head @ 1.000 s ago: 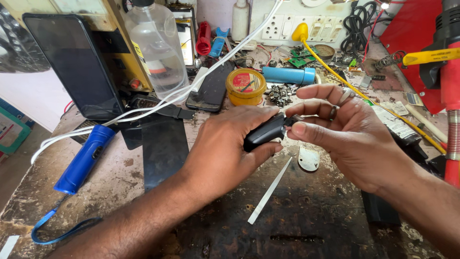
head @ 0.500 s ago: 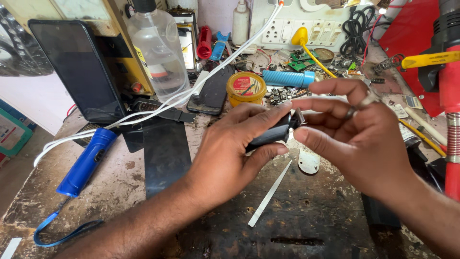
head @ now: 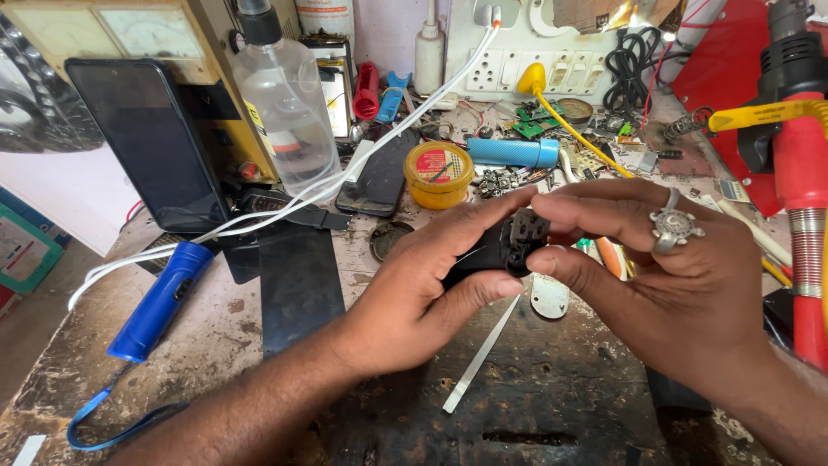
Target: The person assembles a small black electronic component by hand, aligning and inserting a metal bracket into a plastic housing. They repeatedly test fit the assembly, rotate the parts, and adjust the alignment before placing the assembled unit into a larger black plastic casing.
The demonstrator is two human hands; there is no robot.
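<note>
Small black plastic device (head: 496, 248), oblong, with an exposed square end face showing dark contacts: held above the middle of the tabletop (head: 552, 388), between both hands. Left hand (head: 423, 293): fingers curled round the body of the device from below and behind, thumb pressed along its underside, closed firmly on it. Right hand (head: 681, 285): index fingertip on the top edge of the end face, thumb tip just beneath it, a pinch on the same device; a silver ring with a raised round ornament (head: 673, 226) sits on one finger.

Tabletop: dark, worn, stained wood, crowded toward the rear.

Flat pale metal strip (head: 481, 355): lying on the tabletop below the hands, slanted. Small white oval plate (head: 549, 298): beside the strip's upper end, directly under the right thumb.

Blue cylindrical torch with a blue wrist strap (head: 159, 302): lying at the left, well apart from the hands. White cable (head: 285, 211): running from the left edge across to the white socket board (head: 492, 60) at the rear.

Clear plastic bottle with a black nozzle (head: 285, 112): upright at the rear left. Black smartphone (head: 147, 142): propped upright beside it. Round yellow tin (head: 438, 173) and light blue cylinder (head: 513, 153): behind the hands. Red tool with a yellow cable (head: 798, 164): at the right edge.
</note>
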